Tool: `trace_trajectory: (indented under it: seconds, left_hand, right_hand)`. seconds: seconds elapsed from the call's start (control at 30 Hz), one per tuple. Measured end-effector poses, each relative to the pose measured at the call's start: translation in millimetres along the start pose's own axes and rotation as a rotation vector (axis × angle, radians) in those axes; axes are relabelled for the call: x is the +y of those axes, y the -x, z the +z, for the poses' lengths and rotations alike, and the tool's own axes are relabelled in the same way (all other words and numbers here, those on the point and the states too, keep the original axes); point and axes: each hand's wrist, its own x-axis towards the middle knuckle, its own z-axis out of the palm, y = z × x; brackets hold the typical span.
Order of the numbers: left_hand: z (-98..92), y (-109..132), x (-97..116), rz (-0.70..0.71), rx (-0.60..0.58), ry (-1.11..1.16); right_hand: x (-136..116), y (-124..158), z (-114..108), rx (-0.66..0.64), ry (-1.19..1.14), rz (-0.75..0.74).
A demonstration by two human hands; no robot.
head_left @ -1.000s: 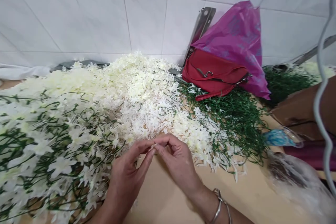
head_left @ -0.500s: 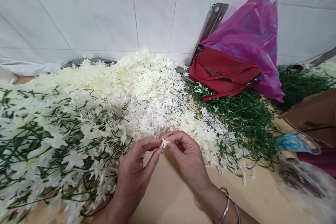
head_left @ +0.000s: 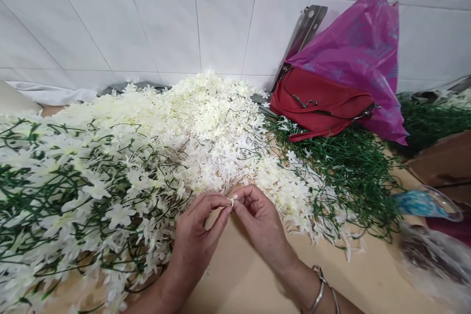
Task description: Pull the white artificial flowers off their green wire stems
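Between my fingertips is a small white artificial flower [head_left: 234,199], pinched from both sides. My left hand [head_left: 200,228] closes on it with thumb and forefinger. Thumb and fingers of my right hand [head_left: 259,223] grip its other side, and two metal bangles circle that wrist. How the flower's parts fit together is too small to make out. Just beyond my hands spreads a heap of loose cream-white blossoms [head_left: 209,103]. Left of my left hand lies a pile of white flowers on green stems [head_left: 91,201].
Green plastic stems [head_left: 353,171] lie to the right under a red handbag [head_left: 320,103]. Behind it stand a purple plastic bag [head_left: 364,49] and a metal bracket [head_left: 305,29] against the tiled wall. Farther right are brown cardboard [head_left: 441,157] and a clear plastic bag [head_left: 437,255].
The view has shifted slightly, so the surroundings sit farther right. Both hands stay together at the flower, which appears turned and smaller between the fingertips.
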Motion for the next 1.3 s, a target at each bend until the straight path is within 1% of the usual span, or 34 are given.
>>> trace_trajectory:
  seconds: [0.17,0.33,0.4,0.5,0.57,0.63,0.7,0.77,0.83,0.9,1.0,1.1,1.17,1.2,1.23,1.3]
  left_hand:
    - [2.7,3.8,-4.5,-0.056,0.012,0.042]
    - [1.2,5.9,-10.0,-0.172,-0.024,0.122]
    - [0.6,6.6,-12.7,-0.225,-0.011,0.161]
    - [0.1,6.8,-14.7,-0.331,-0.011,0.243]
    - [-0.1,6.1,-13.9,-0.389,-0.013,0.287]
    - [-0.2,5.4,-12.4,-0.405,-0.007,0.3]
    - [-0.2,5.4,-10.8,-0.38,-0.007,0.282]
    - [-0.3,6.1,-9.2,-0.333,-0.009,0.248]
    - [-1.0,6.4,-6.7,-0.258,-0.003,0.203]
    - [-2.3,5.8,-2.6,-0.146,0.008,0.152]
    - [-5.1,3.9,5.8,0.022,0.001,0.099]
    - [-8.3,3.9,12.3,0.113,-0.027,0.061]
    - [-10.2,5.7,14.5,0.159,-0.051,0.033]
    - [-11.1,6.7,15.1,0.181,-0.062,0.02]
    - [-12.0,7.4,15.7,0.198,-0.067,0.008]
    - [-13.5,7.5,16.6,0.216,-0.057,-0.012]
  right_hand:
    - [0.5,0.8,1.5,0.068,0.016,0.01]
    - [-4.4,0.6,1.2,0.004,0.01,0.008]
    - [-5.1,0.1,0.5,-0.023,0.039,-0.026]
    - [-5.1,0.2,-2.3,-0.035,0.107,-0.116]
    - [-6.2,-0.4,-6.5,-0.002,0.168,-0.15]
    - [-9.1,-3.8,-12.8,0.053,0.248,-0.18]
    - [-13.4,-12.0,-19.4,0.091,0.366,-0.232]
    - [-17.7,-25.4,-23.3,0.084,0.515,-0.291]
    - [-20.2,-42.0,-22.7,0.046,0.636,-0.351]
    - [-20.5,-57.6,-18.3,-0.005,0.748,-0.374]
    - [-18.6,-69.4,-10.8,-0.096,0.926,-0.335]
    - [-17.7,-61.6,-10.1,-0.198,0.992,-0.327]
    - [-19.3,-49.8,-15.1,-0.256,0.952,-0.337]
    - [-20.8,-43.9,-18.9,-0.257,0.919,-0.334]
    - [-22.7,-38.9,-23.4,-0.224,0.879,-0.324]
    - [-26.6,-33.4,-33.5,-0.099,0.782,-0.298]
